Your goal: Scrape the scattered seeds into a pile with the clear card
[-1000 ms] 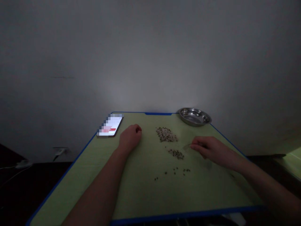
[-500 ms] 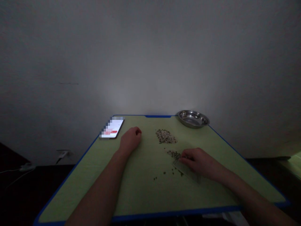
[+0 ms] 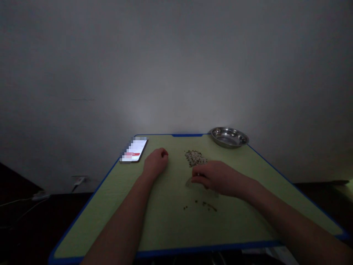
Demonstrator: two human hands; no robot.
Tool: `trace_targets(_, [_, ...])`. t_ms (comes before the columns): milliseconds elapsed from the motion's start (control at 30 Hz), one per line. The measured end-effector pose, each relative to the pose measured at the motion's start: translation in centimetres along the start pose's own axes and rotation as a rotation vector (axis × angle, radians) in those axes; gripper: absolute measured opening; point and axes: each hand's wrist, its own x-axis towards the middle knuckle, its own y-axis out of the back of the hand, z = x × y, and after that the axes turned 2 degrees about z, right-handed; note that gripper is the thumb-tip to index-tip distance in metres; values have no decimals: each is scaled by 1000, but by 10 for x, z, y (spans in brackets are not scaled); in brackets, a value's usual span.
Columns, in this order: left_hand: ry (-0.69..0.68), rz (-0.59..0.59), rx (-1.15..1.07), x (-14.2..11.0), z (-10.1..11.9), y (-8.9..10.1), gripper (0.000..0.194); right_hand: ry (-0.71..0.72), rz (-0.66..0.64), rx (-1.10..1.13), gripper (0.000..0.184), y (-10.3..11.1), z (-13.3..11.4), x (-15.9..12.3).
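My right hand (image 3: 213, 176) is closed in a pinch just in front of a pile of small mixed pale and dark grains (image 3: 196, 158). It holds a thin clear plastic piece (image 3: 188, 182), mostly hidden by the hand and faint against the table, so its exact kind is unclear. Nearer to me lie several loose dark grains (image 3: 204, 203). My left hand (image 3: 156, 161) rests on the table left of the pile, its fingers curled in a loose fist with nothing visible in them.
The light green table (image 3: 165, 228) has a blue edge and stands against a grey wall. A shallow steel bowl (image 3: 230, 138) sits at the back right corner. At the back left lies a lit phone (image 3: 135, 151). A plug and cables (image 3: 79, 180) are at the lower left wall.
My right hand has moved left and away from me, up to the pile, with the clear plastic piece. The nearer cluster of dark grains is now hidden or displaced. My left hand stays put.
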Motion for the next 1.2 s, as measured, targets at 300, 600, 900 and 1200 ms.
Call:
trace_targets(300, [-1, 7, -15, 1, -1, -1, 23, 333, 49, -332, 9, -2, -42, 11])
trace_targets(600, [-2, 5, -22, 4, -2, -4, 23, 519, 98, -293, 8, -23, -35, -19])
trace_targets(900, [2, -10, -25, 4, -2, -3, 24, 428, 103, -122, 19, -36, -9, -63])
trace_targets(1200, [7, -13, -21, 5, -4, -2, 25, 266, 115, 7, 24, -8, -5, -62])
